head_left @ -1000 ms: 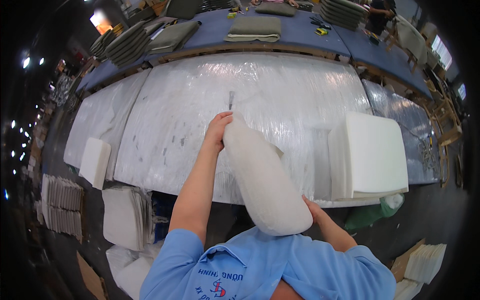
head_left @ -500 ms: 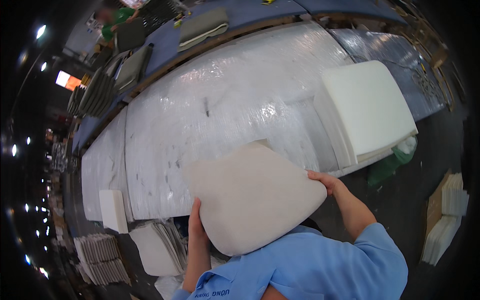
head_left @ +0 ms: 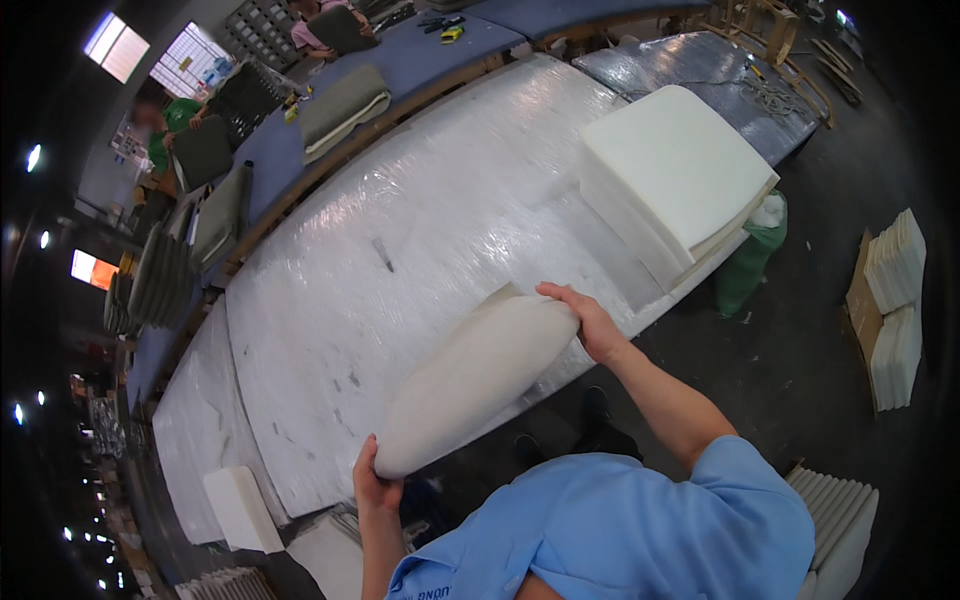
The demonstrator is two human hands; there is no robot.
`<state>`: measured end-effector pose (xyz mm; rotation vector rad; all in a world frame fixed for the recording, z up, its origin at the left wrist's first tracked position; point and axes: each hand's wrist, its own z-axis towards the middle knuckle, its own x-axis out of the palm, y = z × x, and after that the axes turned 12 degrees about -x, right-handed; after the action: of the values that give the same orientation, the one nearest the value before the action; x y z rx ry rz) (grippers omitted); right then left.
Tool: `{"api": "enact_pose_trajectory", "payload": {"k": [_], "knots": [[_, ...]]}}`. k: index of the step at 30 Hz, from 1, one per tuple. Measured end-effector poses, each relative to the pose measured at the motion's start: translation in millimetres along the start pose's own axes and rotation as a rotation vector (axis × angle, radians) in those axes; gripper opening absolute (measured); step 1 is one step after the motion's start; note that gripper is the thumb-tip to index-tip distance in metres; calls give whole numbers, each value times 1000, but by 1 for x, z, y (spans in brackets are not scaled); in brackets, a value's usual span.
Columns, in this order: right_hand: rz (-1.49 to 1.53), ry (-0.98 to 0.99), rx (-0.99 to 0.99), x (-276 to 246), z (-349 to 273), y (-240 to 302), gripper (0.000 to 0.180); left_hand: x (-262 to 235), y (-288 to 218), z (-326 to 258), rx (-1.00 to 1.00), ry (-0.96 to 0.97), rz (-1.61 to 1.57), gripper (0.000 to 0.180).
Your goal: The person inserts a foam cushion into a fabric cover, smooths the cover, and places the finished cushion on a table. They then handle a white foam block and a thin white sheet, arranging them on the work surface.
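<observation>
A cream, padded seat cushion [head_left: 478, 380] is between my two hands at the near edge of the plastic-wrapped table [head_left: 320, 320]. It is tilted so that its rounded side faces me, and a thin flap stands up at its far edge. My left hand [head_left: 376, 482] grips the near left end, thumb up along the side. My right hand [head_left: 588, 322] holds the far right end, fingers over the top edge. Whether the cushion's underside touches the table is hidden.
Stacked white foam pads [head_left: 680, 165] lie at the table's right end, above a green bag [head_left: 750, 265]. A small dark tool [head_left: 384, 255] lies mid-table. A blue bench [head_left: 420, 60] with grey-green cushions [head_left: 345, 105] runs behind, where two people work. More pads [head_left: 900, 300] stand on the floor at right.
The cushion has gone from lying broad face up near my chest to a steep tilt over the table edge. Both hands moved with it, still gripping. My view shifted too.
</observation>
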<state>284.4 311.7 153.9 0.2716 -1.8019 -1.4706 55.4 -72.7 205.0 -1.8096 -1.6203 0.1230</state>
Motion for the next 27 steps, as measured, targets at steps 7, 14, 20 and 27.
{"api": "enact_pose_trajectory", "payload": {"k": [7, 14, 20, 27], "knots": [[-141, -167, -267, 65, 17, -22, 28, 1, -40, 21, 706, -159, 876, 31], [-142, -147, -108, 34, -9, -21, 24, -22, -45, 50, 249, 22, 945, 30], [-283, -37, 140, 1, -33, -19, 25, -14, -16, 90, 193, 127, 1514, 56], [-971, 434, 574, 5, 114, -44, 67, 5, -42, 156, -208, -161, 1173, 83]]}}
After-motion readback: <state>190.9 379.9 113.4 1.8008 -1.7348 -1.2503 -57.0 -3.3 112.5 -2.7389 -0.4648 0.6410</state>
